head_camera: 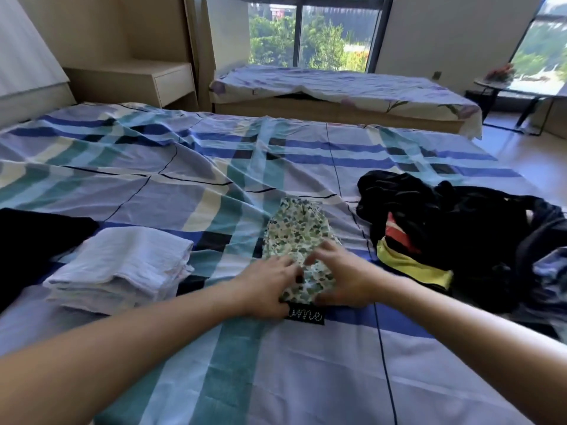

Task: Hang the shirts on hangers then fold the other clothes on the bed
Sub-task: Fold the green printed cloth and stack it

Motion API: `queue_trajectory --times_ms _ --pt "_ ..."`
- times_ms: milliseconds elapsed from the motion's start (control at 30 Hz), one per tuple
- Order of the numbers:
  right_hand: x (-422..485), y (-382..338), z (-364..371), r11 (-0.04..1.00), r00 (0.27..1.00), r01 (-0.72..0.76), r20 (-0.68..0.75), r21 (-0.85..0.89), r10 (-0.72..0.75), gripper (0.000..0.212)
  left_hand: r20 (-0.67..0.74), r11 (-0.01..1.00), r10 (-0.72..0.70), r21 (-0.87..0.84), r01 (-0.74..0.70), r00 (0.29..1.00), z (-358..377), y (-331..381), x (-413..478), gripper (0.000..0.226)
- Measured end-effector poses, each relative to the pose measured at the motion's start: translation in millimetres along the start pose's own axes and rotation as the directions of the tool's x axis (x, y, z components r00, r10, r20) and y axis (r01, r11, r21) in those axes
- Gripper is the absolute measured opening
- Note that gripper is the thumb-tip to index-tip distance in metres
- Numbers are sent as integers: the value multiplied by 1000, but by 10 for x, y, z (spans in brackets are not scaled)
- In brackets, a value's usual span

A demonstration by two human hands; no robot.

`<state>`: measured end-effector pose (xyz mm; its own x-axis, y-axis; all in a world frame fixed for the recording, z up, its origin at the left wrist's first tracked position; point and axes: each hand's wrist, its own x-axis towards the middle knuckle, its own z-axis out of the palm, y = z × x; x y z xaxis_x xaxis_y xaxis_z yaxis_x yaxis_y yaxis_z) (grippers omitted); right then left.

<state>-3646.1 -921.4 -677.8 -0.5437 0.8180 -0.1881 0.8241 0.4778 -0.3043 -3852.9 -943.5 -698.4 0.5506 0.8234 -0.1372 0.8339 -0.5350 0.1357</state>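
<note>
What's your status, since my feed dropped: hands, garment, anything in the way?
Left hand and right hand rest on floral garment, near end. Garment lies lengthwise on bed. Dark clothes pile close right, apart; nothing blocking.

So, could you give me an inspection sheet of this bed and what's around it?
Surface: bed with a blue-and-teal checked sheet, wrinkled.
Job's things: printed garment lying in the middle; folded white stack to its left; black pile with red and yellow cloth to its right.
Clutter: dark cloth at the left edge.
Hands: left hand and right hand both on the printed garment's near end; grip unclear.
Cables: nothing seen.
Surroundings: second bed, window, side table.
</note>
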Motion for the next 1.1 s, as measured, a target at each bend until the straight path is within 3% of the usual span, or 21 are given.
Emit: queue_trajectory --times_ms 100,267,367,500,600,667,733,800,933,1033,1100 --pt "-180 -14 261 952 999 46 15 -302 -43 80 -42 981 -25 190 33 999 167 98 -26 65" --pt "-194 25 410 893 952 64 -241 -446 -189 33 -180 927 7 370 61 984 260 132 0 36" --pt "-254 84 399 926 942 72 -280 -370 -185 15 -262 931 68 365 33 963 193 87 -50 36" --pt "-406 21 184 975 980 29 -186 -222 -71 11 -214 978 -23 200 67 977 0 94 -139 19" --pt "-619 -113 -81 981 995 94 51 -167 -87 7 -100 1000 -18 19 20 995 -225 190 -319 13" --pt "-799 -219 -282 985 962 170 221 -27 -160 12 78 988 50 -148 -38 996 -416 273 -517 16" --pt "-950 -283 -413 979 908 147 373 144 -191 15 224 935 176 -344 -92 959 -589 364 -707 19" --pt "-1016 -292 -450 959 880 105 424 262 -212 13 287 878 266 -466 -108 920 -680 408 -805 16" --pt "-890 -149 -390 968 965 61 234 244 -120 17 255 793 195 -609 1 947 -613 330 -725 20" --pt "-728 -12 -314 925 999 -46 29 378 38 4 104 742 -3 -667 72 995 -510 194 -552 15" --pt "-626 57 -235 890 978 -88 -132 448 163 1 6 742 -130 -663 102 991 -439 99 -434 15"
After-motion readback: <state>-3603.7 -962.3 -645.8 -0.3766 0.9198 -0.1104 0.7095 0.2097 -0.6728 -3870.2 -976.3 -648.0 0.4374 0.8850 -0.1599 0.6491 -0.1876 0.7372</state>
